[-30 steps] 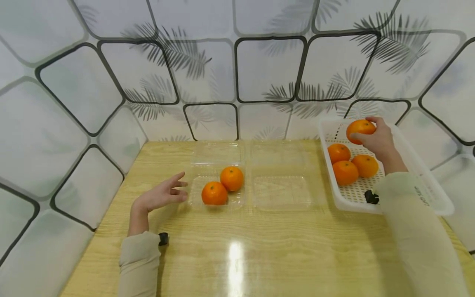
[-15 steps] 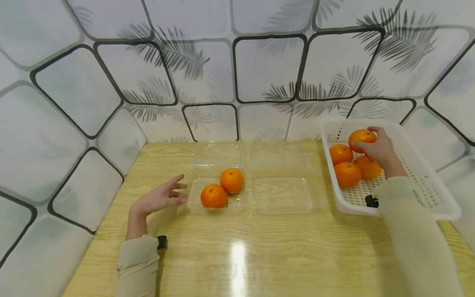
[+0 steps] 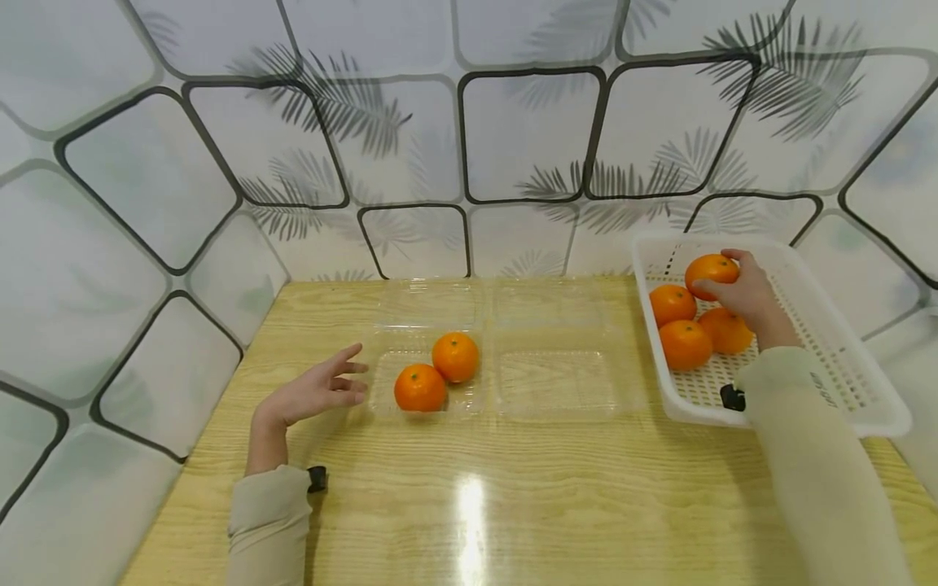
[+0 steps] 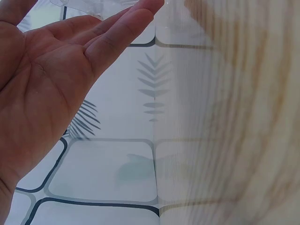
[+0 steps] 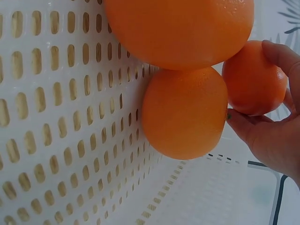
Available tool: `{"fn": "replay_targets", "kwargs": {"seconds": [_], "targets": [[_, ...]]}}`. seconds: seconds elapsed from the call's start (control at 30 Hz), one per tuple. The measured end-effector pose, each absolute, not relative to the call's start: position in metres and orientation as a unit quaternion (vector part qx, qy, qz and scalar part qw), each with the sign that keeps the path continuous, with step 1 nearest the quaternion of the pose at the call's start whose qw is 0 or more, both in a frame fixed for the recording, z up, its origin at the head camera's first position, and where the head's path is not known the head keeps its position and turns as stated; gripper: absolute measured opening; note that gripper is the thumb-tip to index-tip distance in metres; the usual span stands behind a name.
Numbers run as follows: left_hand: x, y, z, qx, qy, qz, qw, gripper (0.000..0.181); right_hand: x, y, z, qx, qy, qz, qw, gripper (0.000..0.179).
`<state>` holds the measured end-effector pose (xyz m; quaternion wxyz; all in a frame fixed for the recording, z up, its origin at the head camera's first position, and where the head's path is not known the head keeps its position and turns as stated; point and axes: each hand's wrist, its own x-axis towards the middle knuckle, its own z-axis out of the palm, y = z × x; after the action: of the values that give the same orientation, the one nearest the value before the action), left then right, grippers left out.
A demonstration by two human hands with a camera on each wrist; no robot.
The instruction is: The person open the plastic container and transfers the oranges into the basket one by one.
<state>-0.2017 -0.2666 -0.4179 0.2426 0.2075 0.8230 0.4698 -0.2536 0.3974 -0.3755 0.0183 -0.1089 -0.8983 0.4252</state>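
Note:
My right hand (image 3: 751,299) grips an orange (image 3: 707,275) inside the white plastic basket (image 3: 828,325) at the right. In the right wrist view the thumb and fingers curl round this orange (image 5: 254,82), and two other oranges (image 5: 185,115) sit nearer the camera. Three oranges (image 3: 685,345) lie on the basket's slotted floor below the held one. My left hand (image 3: 315,389), fingers loosely extended, holds nothing beside a clear plastic box (image 3: 466,397) with two oranges (image 3: 420,388) in it. The left wrist view shows its palm (image 4: 47,89).
A second clear plastic box (image 3: 553,382) stands right of the first, both with lids folded back. They rest on a wooden table (image 3: 440,496). A patterned white covering (image 3: 535,138) rises behind and at the sides.
My right hand has lowered with its orange toward the others in the basket, then shifted slightly left. My left hand has stayed almost still; the head view has shifted a little.

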Motion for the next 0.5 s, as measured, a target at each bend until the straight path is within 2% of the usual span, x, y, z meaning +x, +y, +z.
{"fn": "replay_targets", "kwargs": {"seconds": [0.5], "targets": [[-0.205, -0.268, -0.421, 0.208, 0.819, 0.475, 0.246, 0.087, -0.263, 0.387, -0.387, -0.06, -0.912, 0.406, -0.01, 0.089]]}}
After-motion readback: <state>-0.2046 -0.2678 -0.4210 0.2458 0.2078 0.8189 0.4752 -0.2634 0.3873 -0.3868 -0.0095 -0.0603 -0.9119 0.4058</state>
